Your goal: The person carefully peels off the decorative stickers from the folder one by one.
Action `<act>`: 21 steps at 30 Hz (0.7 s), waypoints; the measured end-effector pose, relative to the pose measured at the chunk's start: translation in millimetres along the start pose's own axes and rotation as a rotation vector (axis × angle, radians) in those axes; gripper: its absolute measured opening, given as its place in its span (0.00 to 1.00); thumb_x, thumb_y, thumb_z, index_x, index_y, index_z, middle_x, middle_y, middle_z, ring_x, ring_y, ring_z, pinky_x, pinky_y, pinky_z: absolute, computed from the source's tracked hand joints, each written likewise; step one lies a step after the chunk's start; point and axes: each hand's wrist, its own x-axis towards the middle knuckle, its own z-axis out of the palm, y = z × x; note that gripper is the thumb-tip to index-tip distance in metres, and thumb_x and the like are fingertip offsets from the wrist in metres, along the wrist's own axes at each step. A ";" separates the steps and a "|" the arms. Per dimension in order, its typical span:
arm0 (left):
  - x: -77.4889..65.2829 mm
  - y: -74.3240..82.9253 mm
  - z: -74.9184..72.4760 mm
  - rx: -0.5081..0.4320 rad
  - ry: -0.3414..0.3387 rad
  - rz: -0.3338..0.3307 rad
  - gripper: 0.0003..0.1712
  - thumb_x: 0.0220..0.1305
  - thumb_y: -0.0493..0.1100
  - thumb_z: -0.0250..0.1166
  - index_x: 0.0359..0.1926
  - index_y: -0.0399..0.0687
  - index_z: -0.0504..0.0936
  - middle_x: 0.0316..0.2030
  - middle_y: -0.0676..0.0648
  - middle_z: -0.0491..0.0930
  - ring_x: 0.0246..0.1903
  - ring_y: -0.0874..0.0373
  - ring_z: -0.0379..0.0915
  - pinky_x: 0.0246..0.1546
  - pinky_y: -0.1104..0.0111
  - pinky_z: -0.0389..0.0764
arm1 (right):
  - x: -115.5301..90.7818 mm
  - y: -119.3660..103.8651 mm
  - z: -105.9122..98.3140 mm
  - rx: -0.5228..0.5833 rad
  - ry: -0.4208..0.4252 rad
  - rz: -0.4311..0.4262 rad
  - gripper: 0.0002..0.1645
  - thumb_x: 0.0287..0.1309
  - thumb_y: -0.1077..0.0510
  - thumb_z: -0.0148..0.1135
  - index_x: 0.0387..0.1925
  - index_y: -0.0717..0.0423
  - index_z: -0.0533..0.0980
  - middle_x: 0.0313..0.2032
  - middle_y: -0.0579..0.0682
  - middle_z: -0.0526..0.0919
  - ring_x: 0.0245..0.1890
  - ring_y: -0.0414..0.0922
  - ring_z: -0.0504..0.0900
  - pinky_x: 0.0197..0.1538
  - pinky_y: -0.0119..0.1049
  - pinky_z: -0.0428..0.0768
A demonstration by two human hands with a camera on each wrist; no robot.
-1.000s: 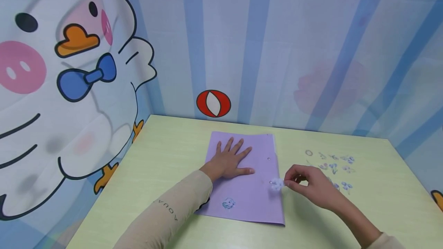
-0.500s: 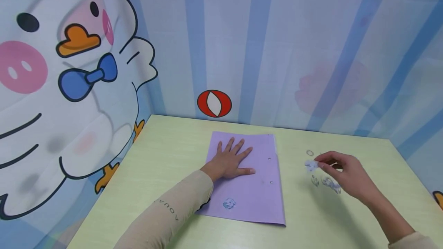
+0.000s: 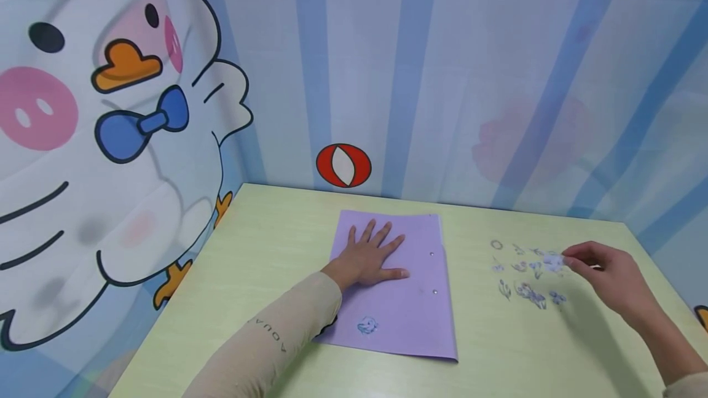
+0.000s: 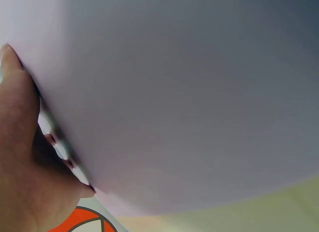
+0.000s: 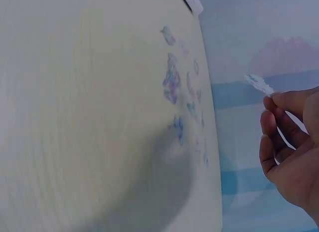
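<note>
My left hand (image 3: 367,261) lies flat with spread fingers on a purple folder (image 3: 409,330). A small blue-green sticker (image 3: 367,325) sits near the folder's lower edge. In the left wrist view the folder's lilac surface (image 4: 174,117) fills most of the picture, with the thumb side of the hand (image 4: 30,142) at left. Between thumb and index finger, my right hand (image 3: 614,272) pinches a thin, pale flower-like sticker (image 3: 552,262) by its edge. It is held above rows of small blue and purple flower stickers (image 3: 530,295), overlapping some of them in the head view.
The folder and stickers lie on a pale yellow table (image 3: 276,244). Two small round studs (image 3: 434,292) show along the folder's right edge. Behind the table hangs a blue-striped cloth (image 3: 442,91) with a cartoon duck (image 3: 155,201) at left.
My right hand has moved right, carrying the pinched sticker from over the folder's right edge to above the sticker rows. My left hand has stayed put on the folder.
</note>
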 end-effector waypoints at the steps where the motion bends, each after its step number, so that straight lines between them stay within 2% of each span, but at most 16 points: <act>1: -0.1 0.0 -0.1 -0.002 0.001 -0.001 0.54 0.68 0.85 0.44 0.86 0.71 0.45 0.86 0.49 0.38 0.84 0.40 0.29 0.78 0.34 0.39 | -0.7 6.3 -0.4 -0.002 -0.011 0.021 0.15 0.79 0.54 0.60 0.55 0.61 0.83 0.44 0.54 0.88 0.38 0.23 0.78 0.34 0.30 0.79; 7: -0.7 -0.2 -0.7 -0.007 0.001 0.000 0.54 0.68 0.84 0.44 0.86 0.71 0.45 0.86 0.49 0.38 0.84 0.40 0.29 0.78 0.34 0.39 | -7.5 37.8 -0.5 0.016 -0.035 0.148 0.21 0.80 0.52 0.58 0.58 0.65 0.81 0.45 0.51 0.88 0.37 0.21 0.76 0.35 0.30 0.79; 11: -0.1 -0.6 -0.2 -0.007 0.000 -0.002 0.54 0.68 0.84 0.44 0.86 0.71 0.45 0.86 0.49 0.38 0.84 0.40 0.29 0.78 0.34 0.39 | -11.3 53.3 -0.3 0.063 -0.055 0.211 0.22 0.80 0.52 0.58 0.59 0.68 0.80 0.42 0.45 0.89 0.36 0.27 0.79 0.36 0.33 0.80; 13: 0.1 -1.0 0.2 -0.007 -0.001 -0.003 0.54 0.68 0.85 0.44 0.86 0.71 0.45 0.86 0.49 0.38 0.84 0.40 0.29 0.78 0.34 0.39 | -13.0 60.2 0.0 0.070 -0.069 0.232 0.23 0.80 0.52 0.58 0.58 0.68 0.80 0.43 0.46 0.88 0.36 0.29 0.79 0.36 0.33 0.80; 18: 0.9 -1.1 1.5 0.000 -0.001 -0.003 0.54 0.67 0.85 0.43 0.86 0.72 0.44 0.86 0.49 0.37 0.84 0.40 0.29 0.78 0.34 0.38 | -16.3 75.0 2.4 0.032 -0.090 0.259 0.21 0.79 0.53 0.59 0.56 0.68 0.82 0.46 0.58 0.89 0.35 0.25 0.78 0.34 0.32 0.80; 21: 1.8 -1.0 2.5 0.000 -0.001 -0.003 0.54 0.67 0.85 0.42 0.86 0.72 0.44 0.86 0.49 0.37 0.84 0.40 0.28 0.78 0.35 0.38 | -16.8 79.4 5.3 -0.019 -0.088 0.250 0.18 0.78 0.55 0.60 0.53 0.67 0.83 0.44 0.58 0.89 0.33 0.28 0.79 0.33 0.33 0.79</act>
